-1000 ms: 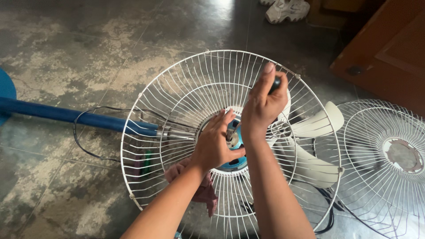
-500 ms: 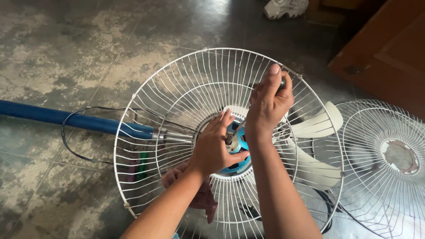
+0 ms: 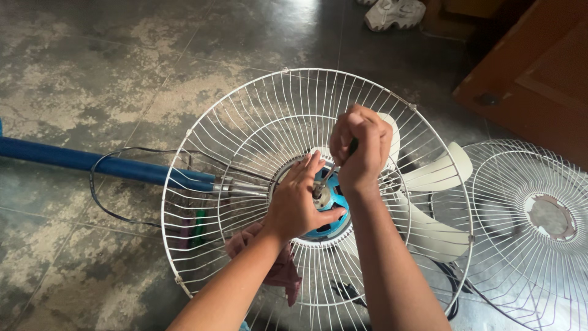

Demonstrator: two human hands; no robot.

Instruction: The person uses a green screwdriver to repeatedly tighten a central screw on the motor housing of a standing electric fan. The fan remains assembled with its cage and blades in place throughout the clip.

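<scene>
1. We kept our right hand (image 3: 362, 150) clenched in a fist round the handle of a screwdriver (image 3: 331, 175), whose thin shaft slanted down to the middle of the blue fan motor (image 3: 331, 211).
2. Our left hand (image 3: 297, 199) lay open over the motor, fingers spread across its top and thumb hooked along its lower right edge, pressing rather than gripping.
3. The motor sat in the centre of a white wire fan guard (image 3: 245, 122), which lay flat on the mottled grey floor (image 3: 92, 61).
4. A blue pole (image 3: 92, 160) ran in from the left and met the guard at its left side; a black cable (image 3: 107, 184) looped beside the pole.
5. The cream fan blades (image 3: 438, 202) showed under the guard to the right of our hands.
6. A second wire guard (image 3: 539, 227) lay just beside the first, on the right.
7. A reddish cloth (image 3: 278, 270) lay below the motor, under our left forearm.
8. A wooden door (image 3: 539, 73) stood at upper right, a pale shoe (image 3: 395, 12) at the top edge.
</scene>
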